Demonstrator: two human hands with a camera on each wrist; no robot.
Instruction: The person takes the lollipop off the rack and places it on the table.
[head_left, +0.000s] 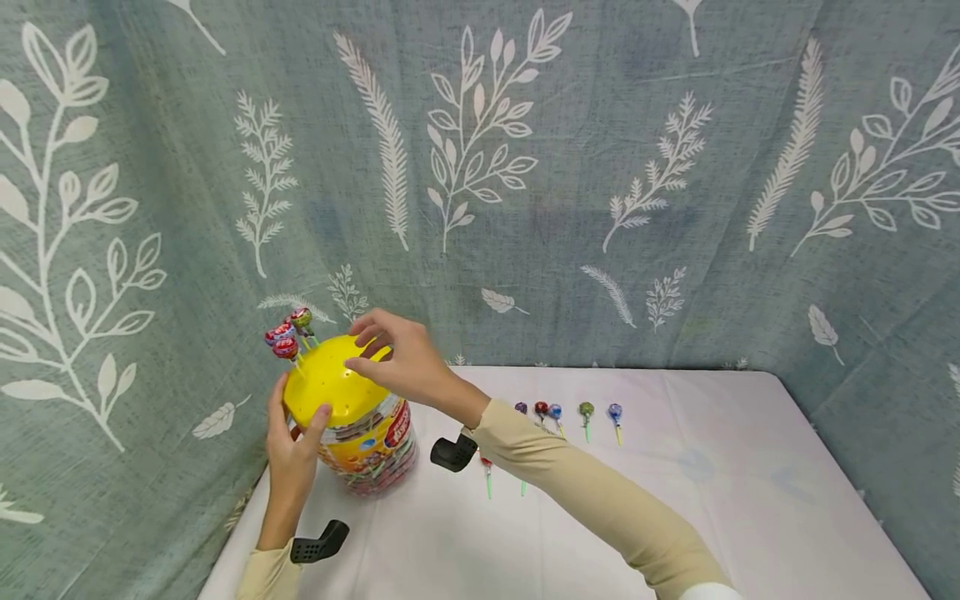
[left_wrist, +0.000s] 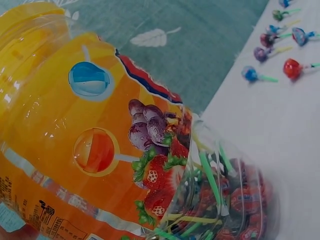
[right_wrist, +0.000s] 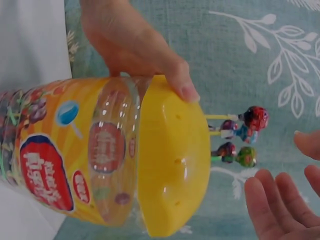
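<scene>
A clear plastic lollipop jar [head_left: 365, 450] with an orange printed label stands at the table's left side, wrapped lollipops inside. Its domed yellow lid [head_left: 330, 387] has small holes, and several lollipops [head_left: 284, 347] stick up by their sticks from the far left part. My left hand [head_left: 294, 454] grips the jar at the lid from the near left, thumb on the lid's edge; the other fingers are mostly hidden behind it. Over the lid's right side hovers my right hand [head_left: 405, 357], fingers loosely bent. In the right wrist view its fingers [right_wrist: 265, 205] hold nothing.
Several loose lollipops [head_left: 587, 409] lie on the white-covered table [head_left: 705, 483], right of the jar and partly behind my right forearm. A grey-green leaf-patterned curtain [head_left: 555, 208] hangs behind the table and along both sides.
</scene>
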